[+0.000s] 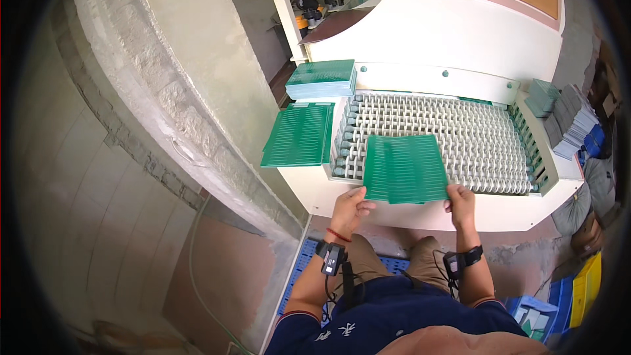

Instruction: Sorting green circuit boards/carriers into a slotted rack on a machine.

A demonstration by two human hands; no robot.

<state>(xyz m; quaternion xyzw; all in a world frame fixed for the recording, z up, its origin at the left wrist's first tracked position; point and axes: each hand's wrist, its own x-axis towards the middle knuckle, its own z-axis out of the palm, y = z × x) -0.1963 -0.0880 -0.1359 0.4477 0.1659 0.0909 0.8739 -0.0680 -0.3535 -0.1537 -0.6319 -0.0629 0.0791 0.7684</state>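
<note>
A green slotted circuit panel [404, 167] lies flat on the roller conveyor [486, 141] of a white machine [447, 33], near its front edge. My left hand [350, 207] grips the panel's near left corner. My right hand [460, 198] grips its near right corner. Both wrists carry black strapped devices.
Another green panel [299, 135] lies on the machine's left ledge, with a stack of green panels [322, 79] behind it. More stacked boards [565, 115] sit at the right. A rough concrete wall [184, 92] runs along the left. Blue and yellow crates [578, 289] stand on the floor.
</note>
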